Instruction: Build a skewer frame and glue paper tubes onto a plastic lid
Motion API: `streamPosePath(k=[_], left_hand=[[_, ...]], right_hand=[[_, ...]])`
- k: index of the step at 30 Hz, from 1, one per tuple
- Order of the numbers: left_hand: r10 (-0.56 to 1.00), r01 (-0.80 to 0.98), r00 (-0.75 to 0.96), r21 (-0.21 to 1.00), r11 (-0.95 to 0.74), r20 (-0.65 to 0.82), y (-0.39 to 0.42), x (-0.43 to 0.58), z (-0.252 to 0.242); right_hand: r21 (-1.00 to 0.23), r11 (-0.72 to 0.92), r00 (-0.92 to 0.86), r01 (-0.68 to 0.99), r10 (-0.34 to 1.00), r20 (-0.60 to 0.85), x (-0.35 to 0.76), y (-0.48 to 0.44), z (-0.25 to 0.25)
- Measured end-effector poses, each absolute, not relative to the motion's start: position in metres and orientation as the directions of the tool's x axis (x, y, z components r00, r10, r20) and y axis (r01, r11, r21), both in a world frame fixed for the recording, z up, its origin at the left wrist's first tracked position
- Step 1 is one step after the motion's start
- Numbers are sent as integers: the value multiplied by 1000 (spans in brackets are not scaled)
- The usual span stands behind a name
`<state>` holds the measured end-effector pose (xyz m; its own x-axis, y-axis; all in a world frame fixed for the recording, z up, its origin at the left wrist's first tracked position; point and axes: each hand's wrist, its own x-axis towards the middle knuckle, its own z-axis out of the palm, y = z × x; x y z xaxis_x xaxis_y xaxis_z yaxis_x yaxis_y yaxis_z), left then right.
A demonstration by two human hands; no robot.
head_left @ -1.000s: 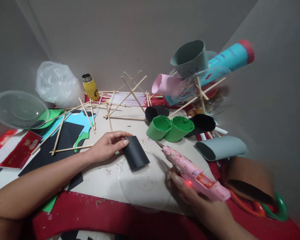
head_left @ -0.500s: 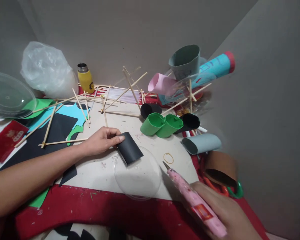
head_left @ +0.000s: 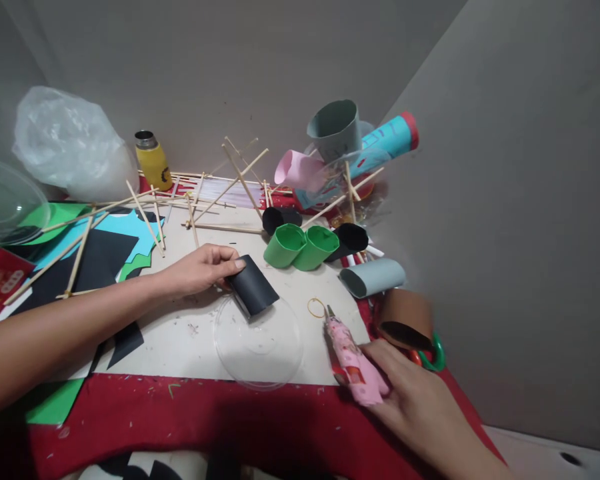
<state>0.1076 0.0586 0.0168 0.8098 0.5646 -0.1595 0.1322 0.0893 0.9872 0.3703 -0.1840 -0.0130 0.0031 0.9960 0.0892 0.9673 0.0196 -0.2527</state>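
My left hand [head_left: 207, 270] pinches the upper left corner of a curved piece of black paper [head_left: 254, 287]. The paper is tilted over a clear round plastic lid [head_left: 259, 360] lying on the table. My right hand [head_left: 405, 380] is around the back of a pink glue gun [head_left: 350, 357] with a metal nozzle; its fingers are partly hidden. The nozzle points away from me, low over the table beside a yellow rubber band [head_left: 316, 307]. Two joined green paper tubes [head_left: 301, 247] and a black paper tube [head_left: 350, 241] lie beyond.
A grey paper tube [head_left: 380, 275], a brown roll [head_left: 407, 317] and green-handled scissors [head_left: 435, 353] lie at right. Tied wooden sticks [head_left: 225, 227] span the back. A yellow bottle [head_left: 153, 161] and a plastic bag [head_left: 73, 143] stand back left, above coloured paper sheets [head_left: 105, 257].
My right hand has brought the glue gun forward and lower, its nozzle now close beside the rubber band. My left hand still holds the black paper. The view has shifted to the right.
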Motion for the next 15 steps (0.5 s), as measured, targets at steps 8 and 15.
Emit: streamPosePath(k=[8, 15], left_hand=[[543, 114, 830, 992, 54, -125, 62, 112, 3], [493, 76, 869, 996, -55, -39, 65, 109, -6]], right_hand=[[-102, 113, -103, 988, 990, 99, 383, -195, -10], [-120, 216, -192, 969, 964, 185, 375, -188, 31]])
